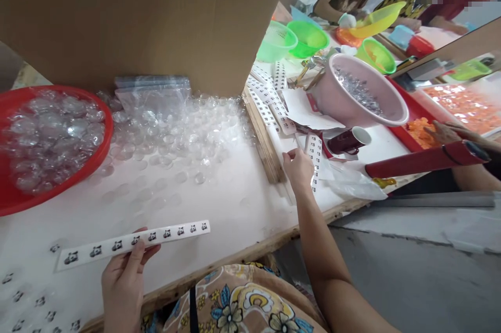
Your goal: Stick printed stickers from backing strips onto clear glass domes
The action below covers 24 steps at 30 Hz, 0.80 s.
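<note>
My left hand (124,281) pinches a long white strip of panda stickers (186,230) between thumb and fingers, above the white tabletop near its front edge. My right hand (300,167) reaches over the table to the right, beyond a wooden strip, with its fingers pinched together. What those fingers hold, if anything, I cannot make out; a thin pale edge shows just above them. Another panda sticker sheet (314,151) lies right beside this hand, partly behind it. Loose panda pictures (40,301) are scattered on the table at the lower left.
Clear round plastic pieces (200,178) cover the table's middle, beside a red basin (106,137) of clear wrapped pieces. A cardboard box (156,20) stands behind. To the right are a pink basin (332,90), a maroon mug (344,141) and a red tube (415,161). Other people's hands work there.
</note>
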Tool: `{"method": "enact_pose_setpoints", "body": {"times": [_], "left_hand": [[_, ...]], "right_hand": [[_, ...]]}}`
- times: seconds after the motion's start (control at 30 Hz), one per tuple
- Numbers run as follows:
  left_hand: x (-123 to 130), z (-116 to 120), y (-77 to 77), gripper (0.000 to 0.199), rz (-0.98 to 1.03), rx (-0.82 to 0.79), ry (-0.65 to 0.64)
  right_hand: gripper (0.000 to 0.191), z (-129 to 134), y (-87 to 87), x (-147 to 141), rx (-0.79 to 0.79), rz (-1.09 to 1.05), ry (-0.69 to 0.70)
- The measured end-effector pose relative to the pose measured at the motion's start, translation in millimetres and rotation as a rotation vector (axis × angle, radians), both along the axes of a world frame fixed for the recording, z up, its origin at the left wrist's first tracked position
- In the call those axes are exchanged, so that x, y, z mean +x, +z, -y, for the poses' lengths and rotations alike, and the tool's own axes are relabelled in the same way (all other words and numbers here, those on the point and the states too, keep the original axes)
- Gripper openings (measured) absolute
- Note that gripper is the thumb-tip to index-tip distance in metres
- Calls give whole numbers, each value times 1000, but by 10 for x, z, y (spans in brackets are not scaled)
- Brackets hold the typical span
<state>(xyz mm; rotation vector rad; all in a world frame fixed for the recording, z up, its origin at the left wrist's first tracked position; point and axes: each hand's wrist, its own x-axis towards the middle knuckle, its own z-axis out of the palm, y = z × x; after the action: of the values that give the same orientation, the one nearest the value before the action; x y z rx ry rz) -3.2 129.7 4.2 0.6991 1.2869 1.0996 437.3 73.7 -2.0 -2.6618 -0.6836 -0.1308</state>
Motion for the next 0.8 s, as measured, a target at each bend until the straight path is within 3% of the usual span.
{"method": "enact_pose_setpoints", "body": {"times": [0.17, 0.33, 0.43, 0.5, 0.57, 0.63, 0.7, 0.8], "left_hand": [[-6, 17, -2, 22, 9, -17, 6], [-15, 5, 26, 21, 11, -1, 18], [-59, -5, 33, 21, 16, -14, 34], [-97, -5, 39, 22, 15, -18, 47], [-135, 1, 47, 22, 10, -16, 71], [-167, 12, 59, 22, 1, -14, 98], [-193, 26, 74, 24, -6, -15, 117], [-235, 58, 106, 27, -13, -24, 133]], "right_hand": [[17, 23, -75, 71, -24, -55, 54], [25, 56, 115, -39, 54, 26, 176], [26, 144, 212, -365, -51, -157, 486], [37, 238, 187, -659, -184, -337, 720], [42, 318, 102, -955, -267, -403, 826], [26, 333, 3, -1216, -259, -419, 883], [11, 254, -70, -1434, -200, -428, 959], [16, -10, -101, -1704, -109, -463, 1106]]}}
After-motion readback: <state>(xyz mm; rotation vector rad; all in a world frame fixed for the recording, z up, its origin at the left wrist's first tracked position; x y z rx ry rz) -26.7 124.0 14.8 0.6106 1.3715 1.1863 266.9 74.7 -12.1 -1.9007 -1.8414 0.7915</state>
